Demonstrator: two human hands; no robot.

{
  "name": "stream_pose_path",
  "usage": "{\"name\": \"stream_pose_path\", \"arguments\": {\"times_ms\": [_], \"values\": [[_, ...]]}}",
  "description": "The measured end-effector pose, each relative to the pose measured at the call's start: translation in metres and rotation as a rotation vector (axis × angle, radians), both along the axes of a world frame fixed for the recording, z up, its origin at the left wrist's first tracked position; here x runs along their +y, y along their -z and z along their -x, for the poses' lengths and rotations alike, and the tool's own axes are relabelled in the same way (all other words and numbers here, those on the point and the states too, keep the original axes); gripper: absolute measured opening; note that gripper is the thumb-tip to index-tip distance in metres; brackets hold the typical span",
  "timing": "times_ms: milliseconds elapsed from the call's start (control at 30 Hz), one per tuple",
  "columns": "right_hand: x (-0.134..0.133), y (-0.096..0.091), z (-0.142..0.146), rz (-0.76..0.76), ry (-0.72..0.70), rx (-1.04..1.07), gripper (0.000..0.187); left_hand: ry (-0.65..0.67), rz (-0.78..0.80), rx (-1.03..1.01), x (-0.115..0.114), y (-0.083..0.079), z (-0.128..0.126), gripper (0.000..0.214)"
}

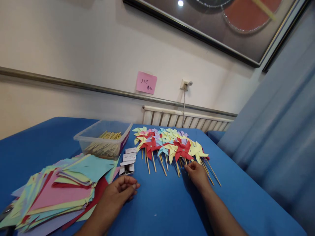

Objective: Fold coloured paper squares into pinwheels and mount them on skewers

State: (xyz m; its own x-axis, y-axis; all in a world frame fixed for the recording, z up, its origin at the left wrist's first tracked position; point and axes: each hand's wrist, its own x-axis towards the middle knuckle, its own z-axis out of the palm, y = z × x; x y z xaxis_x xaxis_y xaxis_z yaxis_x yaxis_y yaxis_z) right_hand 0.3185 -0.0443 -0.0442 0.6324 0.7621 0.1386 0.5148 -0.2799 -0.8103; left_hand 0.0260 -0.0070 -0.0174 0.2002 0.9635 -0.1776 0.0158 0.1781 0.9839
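Note:
My right hand (197, 175) pinches the wooden stick below a red paper pinwheel (182, 149), at the near edge of a spread of pinwheels. My left hand (123, 190) hovers over the blue table, fingers curled and thumb pressed toward the index finger; anything held there is hidden or too small to make out. Just beyond it are small white boxes (129, 157), the nearest one open with something dark inside. Finished-looking yellow pinwheels (197, 150) and blue, pink and purple ones overlap on the table, their sticks pointing toward me.
Left of my left hand lies a heap of coloured paper sheets (66, 193). Behind it stands a clear plastic bin (86, 139) with thin sticks (108, 135). The blue-covered table (162, 209) reaches toward a radiator (192, 121); a blue curtain (273, 118) hangs at right.

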Motion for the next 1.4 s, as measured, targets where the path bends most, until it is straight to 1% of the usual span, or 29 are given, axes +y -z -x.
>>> {"name": "stream_pose_path", "arguments": {"times_ms": [100, 200, 300, 400, 500, 567, 700, 967, 1267, 1400], "values": [[0.0, 0.0, 0.01, -0.017, -0.025, 0.005, 0.029, 0.036, 0.006, 0.014, 0.001, 0.0, 0.0, 0.024], [0.004, 0.002, 0.036, -0.014, -0.102, 0.016, 0.029, 0.013, -0.02, 0.022, 0.001, 0.002, -0.002, 0.021], [0.017, 0.002, 0.066, 0.005, -0.194, 0.004, 0.027, 0.034, -0.028, 0.023, 0.001, 0.005, -0.003, 0.02], [0.036, 0.0, 0.081, 0.052, -0.21, -0.041, 0.026, 0.086, -0.007, 0.038, 0.003, 0.007, -0.001, 0.022], [0.05, -0.002, 0.083, 0.097, -0.18, -0.115, 0.025, 0.095, 0.0, 0.03, 0.003, 0.008, 0.001, 0.02], [0.054, -0.002, 0.082, 0.126, -0.163, -0.161, 0.024, 0.093, -0.004, 0.029, 0.002, 0.007, 0.001, 0.019], [0.05, 0.001, 0.082, 0.168, -0.162, -0.224, 0.023, 0.113, -0.027, 0.044, -0.001, 0.006, 0.001, 0.018], [0.043, 0.004, 0.085, 0.206, -0.242, -0.27, 0.015, 0.116, -0.029, 0.071, 0.001, 0.01, 0.0, 0.019], [0.038, 0.003, 0.086, 0.177, -0.269, -0.301, 0.022, 0.157, -0.032, 0.084, 0.001, 0.009, 0.001, 0.018], [0.037, 0.003, 0.086, 0.182, -0.283, -0.316, 0.021, 0.207, -0.073, 0.086, -0.001, 0.009, 0.002, 0.015]]}}
